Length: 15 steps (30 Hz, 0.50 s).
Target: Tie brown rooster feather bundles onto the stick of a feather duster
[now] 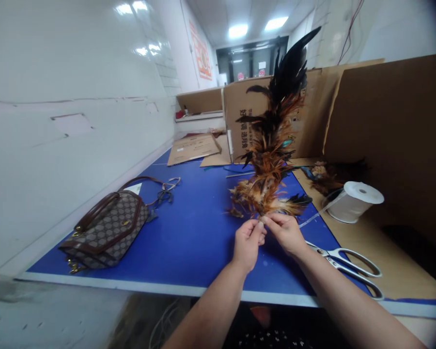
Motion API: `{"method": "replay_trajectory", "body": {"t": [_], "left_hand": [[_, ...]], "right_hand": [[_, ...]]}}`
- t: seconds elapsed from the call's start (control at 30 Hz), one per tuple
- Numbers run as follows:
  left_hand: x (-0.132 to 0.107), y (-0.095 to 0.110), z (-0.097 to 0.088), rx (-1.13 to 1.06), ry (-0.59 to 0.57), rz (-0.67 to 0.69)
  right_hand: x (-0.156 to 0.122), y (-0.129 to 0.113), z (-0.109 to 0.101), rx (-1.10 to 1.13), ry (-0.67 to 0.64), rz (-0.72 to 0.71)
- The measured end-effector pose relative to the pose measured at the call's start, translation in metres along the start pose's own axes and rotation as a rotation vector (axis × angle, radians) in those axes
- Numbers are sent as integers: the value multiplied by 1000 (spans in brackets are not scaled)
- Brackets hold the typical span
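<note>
A tall bunch of brown, orange and black feathers [272, 145] stands upright over the blue table [189, 232]. My left hand [247, 242] and my right hand [285, 231] both pinch its base, fingers closed, thumbs almost touching. A thin clear strand runs from the feather base to a white spool [352, 201] on the right. Large scissors [352, 269] lie just right of my right wrist.
A patterned brown handbag [107, 230] lies at the left with cords [165, 191] beside it. More loose feathers [330, 174] lie near cardboard boxes [247, 116] and a cardboard partition [392, 126]. A white wall [58, 145] borders the left edge.
</note>
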State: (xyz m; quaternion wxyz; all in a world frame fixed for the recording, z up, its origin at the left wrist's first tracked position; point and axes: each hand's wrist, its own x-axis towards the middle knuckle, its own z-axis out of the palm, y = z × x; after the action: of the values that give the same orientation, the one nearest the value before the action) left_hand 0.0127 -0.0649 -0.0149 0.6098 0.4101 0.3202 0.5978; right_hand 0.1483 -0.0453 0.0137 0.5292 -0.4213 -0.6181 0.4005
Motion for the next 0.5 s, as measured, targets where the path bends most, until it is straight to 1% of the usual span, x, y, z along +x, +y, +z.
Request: {"method": "replay_trajectory", "body": {"t": [0.1, 0.27, 0.37, 0.5], "left_hand": [[-1, 0, 1, -4, 7, -15], [0, -5, 1, 30, 29, -52], [0, -8, -1, 56, 46, -50], [1, -8, 0, 65, 59, -48]], "right_hand": [[-1, 4, 0, 15, -5, 26], [-4, 7, 3, 130, -56, 99], [-4, 7, 4, 161, -68, 111], [-3, 6, 4, 148, -79, 108]]}}
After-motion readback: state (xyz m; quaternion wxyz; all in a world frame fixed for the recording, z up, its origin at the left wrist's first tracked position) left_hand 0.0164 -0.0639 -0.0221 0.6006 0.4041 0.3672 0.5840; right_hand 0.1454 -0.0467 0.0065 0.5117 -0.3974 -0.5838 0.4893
